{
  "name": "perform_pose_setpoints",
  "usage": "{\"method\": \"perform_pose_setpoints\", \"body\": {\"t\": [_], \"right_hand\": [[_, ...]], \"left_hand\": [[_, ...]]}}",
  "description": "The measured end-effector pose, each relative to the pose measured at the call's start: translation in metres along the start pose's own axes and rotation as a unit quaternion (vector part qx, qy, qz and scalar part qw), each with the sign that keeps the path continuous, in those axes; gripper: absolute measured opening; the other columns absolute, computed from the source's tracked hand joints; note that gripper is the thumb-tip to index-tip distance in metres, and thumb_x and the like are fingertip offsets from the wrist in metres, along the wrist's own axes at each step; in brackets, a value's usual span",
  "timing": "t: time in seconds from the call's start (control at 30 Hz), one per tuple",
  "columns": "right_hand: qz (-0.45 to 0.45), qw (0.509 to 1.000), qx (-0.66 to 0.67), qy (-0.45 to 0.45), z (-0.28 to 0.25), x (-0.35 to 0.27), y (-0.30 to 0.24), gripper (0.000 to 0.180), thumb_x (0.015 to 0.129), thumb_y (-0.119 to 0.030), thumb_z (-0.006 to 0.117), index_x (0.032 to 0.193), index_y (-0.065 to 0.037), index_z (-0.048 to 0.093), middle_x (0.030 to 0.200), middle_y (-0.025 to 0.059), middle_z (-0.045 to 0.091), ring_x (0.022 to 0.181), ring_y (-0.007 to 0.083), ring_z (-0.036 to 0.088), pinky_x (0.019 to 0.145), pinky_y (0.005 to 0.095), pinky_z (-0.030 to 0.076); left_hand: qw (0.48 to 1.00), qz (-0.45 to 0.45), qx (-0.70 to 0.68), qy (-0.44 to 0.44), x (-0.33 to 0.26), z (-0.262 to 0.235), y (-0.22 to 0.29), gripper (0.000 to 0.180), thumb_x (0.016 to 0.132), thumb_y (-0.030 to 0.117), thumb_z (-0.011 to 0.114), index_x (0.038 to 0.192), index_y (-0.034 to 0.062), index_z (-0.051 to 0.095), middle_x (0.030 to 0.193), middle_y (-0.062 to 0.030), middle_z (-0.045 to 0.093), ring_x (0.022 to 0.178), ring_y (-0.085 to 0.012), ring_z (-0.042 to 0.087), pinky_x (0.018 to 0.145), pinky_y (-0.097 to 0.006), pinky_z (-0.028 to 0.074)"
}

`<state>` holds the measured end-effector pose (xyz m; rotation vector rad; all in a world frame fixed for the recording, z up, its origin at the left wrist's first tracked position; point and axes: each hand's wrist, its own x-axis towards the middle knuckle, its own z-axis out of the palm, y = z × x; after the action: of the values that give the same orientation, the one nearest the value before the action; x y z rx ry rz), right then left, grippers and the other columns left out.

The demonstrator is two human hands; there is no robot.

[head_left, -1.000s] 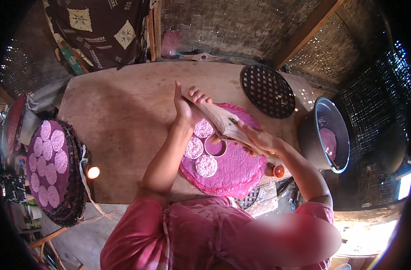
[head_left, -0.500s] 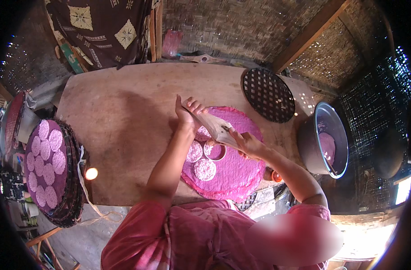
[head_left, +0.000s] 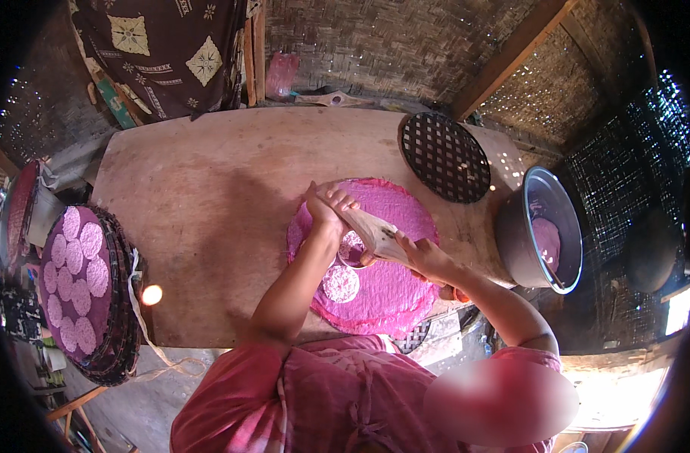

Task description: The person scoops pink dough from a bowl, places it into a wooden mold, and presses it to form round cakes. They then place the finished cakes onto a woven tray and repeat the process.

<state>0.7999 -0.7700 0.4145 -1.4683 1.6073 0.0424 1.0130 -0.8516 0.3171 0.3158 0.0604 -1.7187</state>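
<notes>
Both hands grip one pale, tapered piece (head_left: 375, 230) with dark marks near its middle; I cannot tell whether it is wood or cloth. My left hand (head_left: 327, 209) closes round its upper left end, fingers curled over the edge. At its lower right end my right hand (head_left: 428, 261) holds on with bent fingers. Beneath it a round ring (head_left: 357, 266) lies on a pink cloth-covered disc (head_left: 394, 302), with pale pink crumbly stuff (head_left: 350, 245) showing inside. Just below the ring sits a round pale pink cake (head_left: 340, 284). My left forearm and the piece hide part of the cloth.
At the left stands a round tray (head_left: 97, 309) bearing several pale pink cakes. A dark lattice tray (head_left: 445, 157) rests at the table's back right. Beside it, a grey bucket (head_left: 511, 234) holds a pink mass. A small orange object (head_left: 460, 295) is near my right forearm.
My left hand and the piece have come down and rightward, lower over the ring. More pale pink stuff shows inside the ring, and the cakes left of it are now hidden.
</notes>
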Motion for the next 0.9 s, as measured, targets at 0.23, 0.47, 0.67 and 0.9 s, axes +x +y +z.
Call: {"method": "perform_pose_setpoints", "body": {"t": [0.23,0.47,0.67,0.9], "right_hand": [[-0.062,0.995,0.073,-0.013,0.026,0.009,0.0,0.081,0.095,-0.069,0.028,0.066,-0.001,0.061,0.048,0.0062,0.048,0.043,0.0163,0.052,0.041,0.0363,0.041],[-0.071,0.865,0.434,-0.241,0.019,0.026,0.012,0.088,0.086,-0.08,0.021,0.122,-0.006,0.054,0.083,0.0144,0.064,0.056,0.0207,0.062,0.051,0.0332,0.055],[-0.12,0.748,0.592,-0.276,0.066,0.057,0.037,0.087,0.089,-0.077,0.024,0.135,-0.006,0.046,0.084,0.0107,0.062,0.061,0.0163,0.059,0.05,0.0304,0.056],[-0.312,0.922,-0.134,0.186,0.06,0.065,0.03,0.071,0.1,-0.06,0.025,0.13,-0.002,0.053,0.088,0.0123,0.063,0.08,0.0133,0.061,0.061,0.0286,0.053]], "left_hand": [[0.999,0.004,0.033,-0.017,-0.01,0.016,0.022,0.051,0.092,0.058,0.033,0.057,0.0208,0.036,0.045,0.0066,0.029,0.042,-0.0112,0.029,0.054,-0.031,0.032],[0.988,-0.044,-0.052,-0.136,0.0,0.005,0.032,0.05,0.093,0.057,0.031,0.06,0.0205,0.037,0.047,0.008,0.028,0.044,-0.0095,0.029,0.055,-0.029,0.032],[0.984,-0.027,-0.129,-0.118,0.007,-0.009,0.031,0.045,0.094,0.052,0.036,0.062,0.0209,0.038,0.047,0.0086,0.029,0.044,-0.0085,0.031,0.055,-0.027,0.033],[0.968,-0.001,-0.081,-0.236,0.007,0.046,0.072,0.051,0.095,0.057,0.039,0.057,0.021,0.036,0.045,0.01,0.03,0.041,-0.0072,0.031,0.053,-0.026,0.034]]}}
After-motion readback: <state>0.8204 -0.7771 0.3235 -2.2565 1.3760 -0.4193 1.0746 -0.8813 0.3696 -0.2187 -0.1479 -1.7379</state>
